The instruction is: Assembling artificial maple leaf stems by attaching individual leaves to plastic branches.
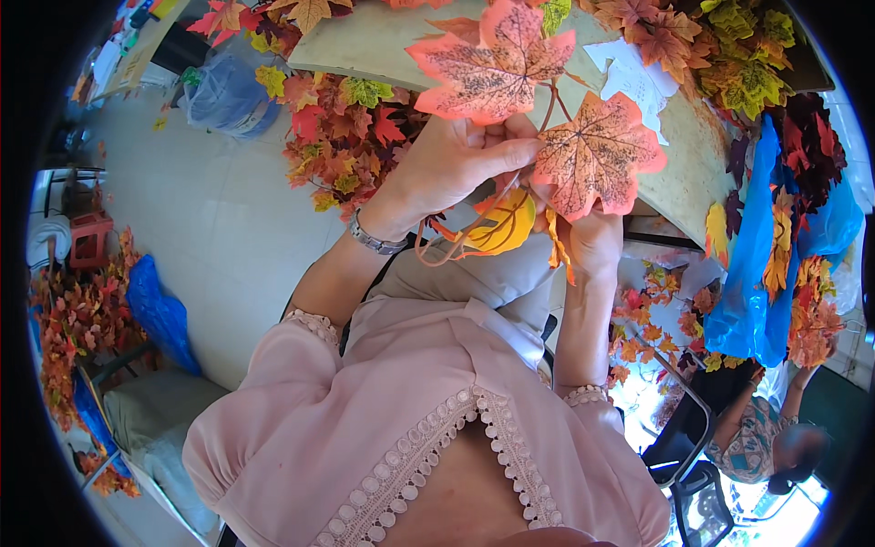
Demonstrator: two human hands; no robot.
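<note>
In front of my chest, my left hand (469,159) pinches the thin brown stem of an artificial maple leaf garland, thumb against fingers. A large pink-orange leaf (497,68) with dark speckles rises above that hand. Another speckled leaf (599,155) spreads over my right hand (591,239), whose curled fingers are partly hidden behind it and close on the garland from the right. Between the hands hang a yellow leaf (504,223) and a small orange leaf (556,244). Below my left hand, a loop of bare stem (425,253) dangles over my lap.
A pale table (365,41) stands ahead, with heaped leaves (729,55) at its far right. More leaves (342,137) hang at its left edge. Blue plastic bags (752,264) hang at right. A bagged bin (228,96) stands far left. Another person (761,438) sits at lower right.
</note>
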